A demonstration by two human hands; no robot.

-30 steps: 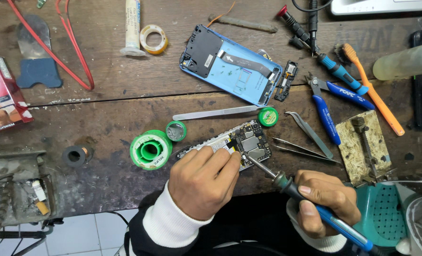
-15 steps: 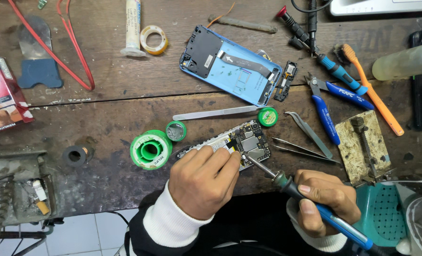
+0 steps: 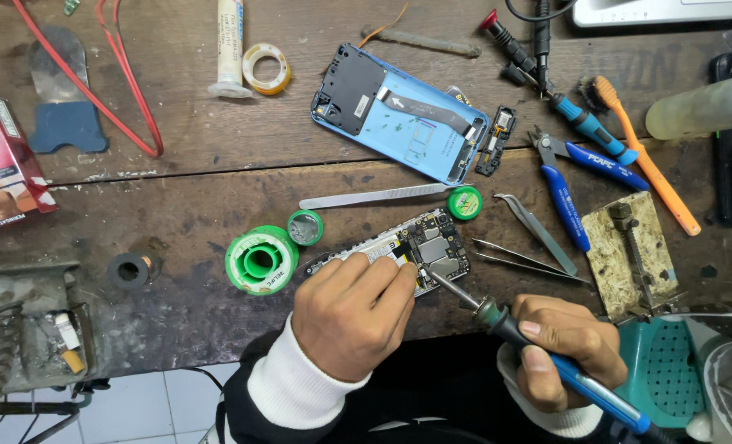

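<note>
A phone circuit board (image 3: 432, 242) lies near the front edge of a worn wooden bench (image 3: 177, 205). My left hand (image 3: 354, 316) rests on the board's near left part, fingertips pressing it down. My right hand (image 3: 567, 349) grips a blue-handled soldering iron (image 3: 547, 353), whose metal tip touches the board's near edge. An opened blue phone shell (image 3: 403, 115) lies farther back. A green solder spool (image 3: 259, 261) sits just left of my left hand.
Tweezers (image 3: 530, 263) and a metal spatula (image 3: 374, 197) lie beside the board. Blue pliers (image 3: 576, 177), screwdrivers, an orange brush (image 3: 641, 148) and a board clamp (image 3: 629, 251) crowd the right. Tape roll (image 3: 265, 67), syringe tube (image 3: 229, 45), red cable (image 3: 111, 90) at the back left.
</note>
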